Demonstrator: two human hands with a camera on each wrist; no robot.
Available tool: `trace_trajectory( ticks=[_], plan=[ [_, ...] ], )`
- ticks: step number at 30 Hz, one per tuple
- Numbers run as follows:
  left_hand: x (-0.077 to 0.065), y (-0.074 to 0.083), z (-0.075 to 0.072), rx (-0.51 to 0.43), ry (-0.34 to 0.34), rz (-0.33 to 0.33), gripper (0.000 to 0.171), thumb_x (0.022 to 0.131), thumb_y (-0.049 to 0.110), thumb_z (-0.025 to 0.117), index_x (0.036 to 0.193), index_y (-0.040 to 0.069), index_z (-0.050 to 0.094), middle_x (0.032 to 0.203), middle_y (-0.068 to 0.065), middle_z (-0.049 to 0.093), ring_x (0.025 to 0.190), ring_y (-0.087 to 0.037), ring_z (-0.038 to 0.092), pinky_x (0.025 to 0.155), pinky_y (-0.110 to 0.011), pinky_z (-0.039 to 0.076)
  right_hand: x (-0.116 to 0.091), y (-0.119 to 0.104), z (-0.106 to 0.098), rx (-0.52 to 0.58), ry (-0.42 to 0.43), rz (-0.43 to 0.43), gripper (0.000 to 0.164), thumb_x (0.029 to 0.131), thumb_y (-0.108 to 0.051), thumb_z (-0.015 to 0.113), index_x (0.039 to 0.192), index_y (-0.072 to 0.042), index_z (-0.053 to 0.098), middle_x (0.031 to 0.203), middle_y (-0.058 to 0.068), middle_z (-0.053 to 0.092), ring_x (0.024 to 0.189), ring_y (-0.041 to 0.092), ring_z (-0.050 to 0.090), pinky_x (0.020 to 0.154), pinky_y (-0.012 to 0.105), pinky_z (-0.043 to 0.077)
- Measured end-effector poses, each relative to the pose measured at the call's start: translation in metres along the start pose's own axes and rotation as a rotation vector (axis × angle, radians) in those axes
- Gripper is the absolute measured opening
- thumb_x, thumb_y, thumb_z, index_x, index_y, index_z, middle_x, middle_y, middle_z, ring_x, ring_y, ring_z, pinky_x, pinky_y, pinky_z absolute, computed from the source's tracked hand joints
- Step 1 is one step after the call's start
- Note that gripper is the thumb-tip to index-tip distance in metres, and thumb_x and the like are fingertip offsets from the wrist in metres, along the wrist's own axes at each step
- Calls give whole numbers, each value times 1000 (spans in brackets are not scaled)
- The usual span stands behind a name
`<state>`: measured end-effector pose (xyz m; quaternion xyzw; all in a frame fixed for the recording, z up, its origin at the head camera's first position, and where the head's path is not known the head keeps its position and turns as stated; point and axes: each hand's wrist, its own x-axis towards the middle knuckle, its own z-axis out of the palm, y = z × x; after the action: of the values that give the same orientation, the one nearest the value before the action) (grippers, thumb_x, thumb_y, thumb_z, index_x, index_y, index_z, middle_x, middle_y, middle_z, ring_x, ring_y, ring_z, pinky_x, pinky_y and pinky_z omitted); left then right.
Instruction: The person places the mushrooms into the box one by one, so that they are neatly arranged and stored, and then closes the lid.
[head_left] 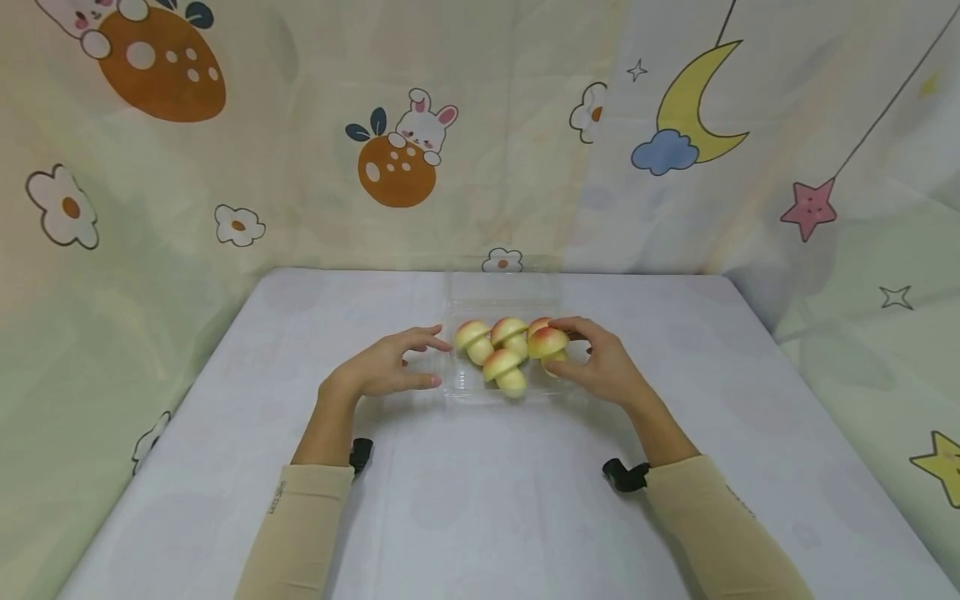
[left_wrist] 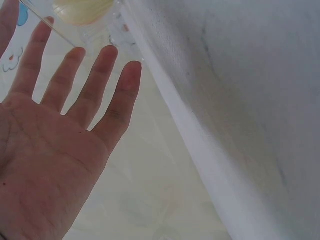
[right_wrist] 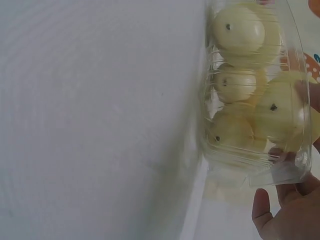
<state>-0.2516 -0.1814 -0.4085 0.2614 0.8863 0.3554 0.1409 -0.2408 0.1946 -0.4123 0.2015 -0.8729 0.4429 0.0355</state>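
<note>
Several toy mushrooms, pale yellow with reddish cap tops, lie together in a clear plastic clamshell box (head_left: 467, 390). At the box's right end my right hand (head_left: 603, 365) pinches one mushroom (head_left: 548, 343) between thumb and fingers; another mushroom (head_left: 537, 324) is partly hidden behind it. The front mushroom (head_left: 506, 372) leans with its stem toward me. My left hand (head_left: 390, 363) is beside the box's left wall, fingers extended and holding nothing. In the left wrist view its palm and spread fingers (left_wrist: 95, 90) show. Through the box wall, the right wrist view shows mushroom stem ends (right_wrist: 240, 30).
The box's clear lid (head_left: 506, 289) stands open at the back, toward the wall. A white cloth covers the table (head_left: 480, 500). Behind and beside it hangs a printed curtain (head_left: 510, 167) with rabbits, flowers and stars. Black wrist cameras (head_left: 626, 476) sit at both cuffs.
</note>
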Motion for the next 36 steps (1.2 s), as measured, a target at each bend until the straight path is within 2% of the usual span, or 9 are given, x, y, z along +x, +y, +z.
trace_trajectory(
  ticks=[4,16,30,36],
  plan=[
    [0,0,0,4,4,-1,57,92,38,78,143,21,61,168,-1,30,144,-32,45,114,-55,43,0,2,3,-34,-11,26,57,84,-24,86,136,-21,63,134,1,64,117,23,56,96,63,45],
    [-1,0,0,3,0,-4,57,92,38,78,143,20,60,168,0,30,143,-32,48,114,-55,44,2,5,8,-155,-76,-49,57,82,-18,86,134,-8,64,133,12,67,117,36,58,102,60,46],
    [2,0,0,3,-6,11,58,93,39,77,144,19,60,169,-4,30,142,-34,48,113,-56,44,6,3,7,-191,-147,-8,59,84,-22,86,137,-11,62,136,9,64,126,35,54,109,59,42],
    [3,0,0,-11,-12,7,59,92,40,77,144,19,60,169,-3,29,142,-33,48,114,-56,43,9,2,5,-189,-185,-28,59,84,-21,86,137,-10,62,136,8,64,128,35,53,110,59,40]
  ],
)
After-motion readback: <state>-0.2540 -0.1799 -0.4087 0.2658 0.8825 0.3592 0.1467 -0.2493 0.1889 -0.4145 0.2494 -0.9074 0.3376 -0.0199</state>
